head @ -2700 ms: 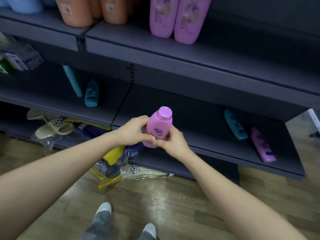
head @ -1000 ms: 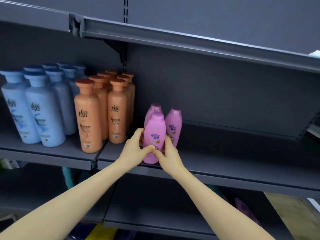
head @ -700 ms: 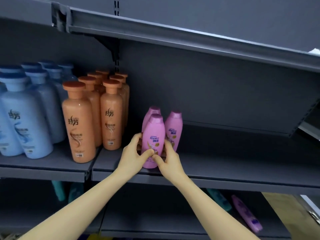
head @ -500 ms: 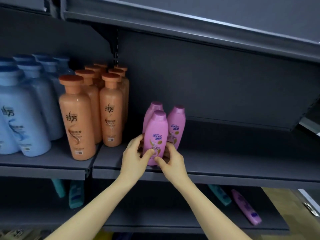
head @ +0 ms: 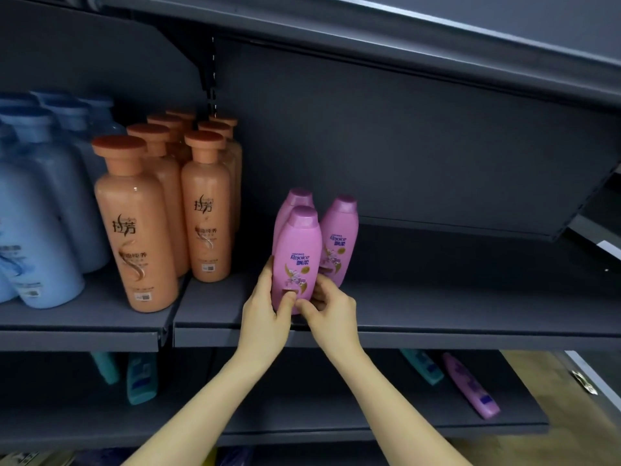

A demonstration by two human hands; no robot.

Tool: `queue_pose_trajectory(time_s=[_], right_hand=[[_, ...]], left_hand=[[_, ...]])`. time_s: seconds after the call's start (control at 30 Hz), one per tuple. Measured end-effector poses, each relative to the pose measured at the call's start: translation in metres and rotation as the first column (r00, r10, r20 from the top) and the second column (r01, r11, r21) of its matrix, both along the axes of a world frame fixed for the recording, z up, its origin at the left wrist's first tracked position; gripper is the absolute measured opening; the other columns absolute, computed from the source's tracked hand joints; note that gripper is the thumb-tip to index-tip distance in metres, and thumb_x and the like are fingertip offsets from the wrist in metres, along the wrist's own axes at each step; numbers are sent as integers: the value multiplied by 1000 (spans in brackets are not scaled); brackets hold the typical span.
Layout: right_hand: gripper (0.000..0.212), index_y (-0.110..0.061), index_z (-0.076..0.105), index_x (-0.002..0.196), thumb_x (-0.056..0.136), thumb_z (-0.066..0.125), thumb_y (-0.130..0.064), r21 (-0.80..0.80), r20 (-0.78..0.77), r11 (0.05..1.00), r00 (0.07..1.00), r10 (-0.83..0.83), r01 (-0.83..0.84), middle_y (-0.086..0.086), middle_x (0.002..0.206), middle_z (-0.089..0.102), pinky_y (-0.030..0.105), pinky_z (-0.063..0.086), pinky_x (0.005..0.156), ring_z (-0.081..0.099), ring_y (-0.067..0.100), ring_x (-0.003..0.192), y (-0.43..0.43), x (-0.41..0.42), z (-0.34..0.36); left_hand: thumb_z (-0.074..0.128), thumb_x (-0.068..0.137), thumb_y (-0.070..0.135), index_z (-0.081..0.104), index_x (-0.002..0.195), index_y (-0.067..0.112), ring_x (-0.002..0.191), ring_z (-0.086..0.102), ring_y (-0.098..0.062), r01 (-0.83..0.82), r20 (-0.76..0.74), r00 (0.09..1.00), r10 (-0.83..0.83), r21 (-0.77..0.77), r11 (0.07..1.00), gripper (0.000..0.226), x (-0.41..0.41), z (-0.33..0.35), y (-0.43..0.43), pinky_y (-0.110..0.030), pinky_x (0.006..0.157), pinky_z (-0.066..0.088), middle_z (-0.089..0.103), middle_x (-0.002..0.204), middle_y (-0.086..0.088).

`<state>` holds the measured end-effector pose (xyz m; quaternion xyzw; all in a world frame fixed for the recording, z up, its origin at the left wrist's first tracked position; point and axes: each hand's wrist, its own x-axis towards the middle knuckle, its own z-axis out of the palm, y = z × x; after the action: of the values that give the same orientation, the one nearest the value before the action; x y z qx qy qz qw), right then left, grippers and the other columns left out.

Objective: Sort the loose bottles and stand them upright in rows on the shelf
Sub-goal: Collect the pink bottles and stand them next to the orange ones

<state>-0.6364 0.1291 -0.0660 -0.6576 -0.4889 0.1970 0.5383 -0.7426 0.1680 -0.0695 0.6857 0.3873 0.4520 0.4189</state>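
Both grips, left hand [head: 264, 316] and right hand [head: 332, 313], clamp one glossy, rounded, seemingly plastic pink bottle [head: 297, 253].

Pink bottle [head: 297, 257] between fingers [head: 265, 280] (gold floral label), orange bottles [head: 134, 230] left of them, pale blue bottles [head: 37, 237] beyond, dark grey shelf [head: 437, 311]

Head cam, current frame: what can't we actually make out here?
Base of front pink bottle: head view, covered by left hand and right hand; seated on shelf or not, cannot tell.
Most of rear pink bottle: head view, behind the front one.
Leftmost blue bottles: head view, cut by left edge.
Tops of teal bottles: head view, hidden by shelf lip.
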Motion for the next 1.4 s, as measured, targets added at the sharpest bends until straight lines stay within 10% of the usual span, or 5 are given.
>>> queue_pose_trajectory(time_s=[0.63,1.4], right_hand=[[21,-13,64,101,82,67,-6,-10,125,997,989,-79,81,-9,82,64,22,54,74,65,11,79,10,-9,5],[24,-7,61,106,83,66,-8,-61,178,988,975,-132,145,-1,86,65,31,54,77,64,17,79,10,-12,12]], left_hand=[[49,93,1,29,145,11,101,50,-7,0,-30,1000,-1,-24,1000,56,1,11,9,7,66,35,56,127,-5],[45,96,5,18,150,14,118,51,-16,-17,-99,995,13,-33,999,61,5,13,11,-3,81,32,52,134,-9]])
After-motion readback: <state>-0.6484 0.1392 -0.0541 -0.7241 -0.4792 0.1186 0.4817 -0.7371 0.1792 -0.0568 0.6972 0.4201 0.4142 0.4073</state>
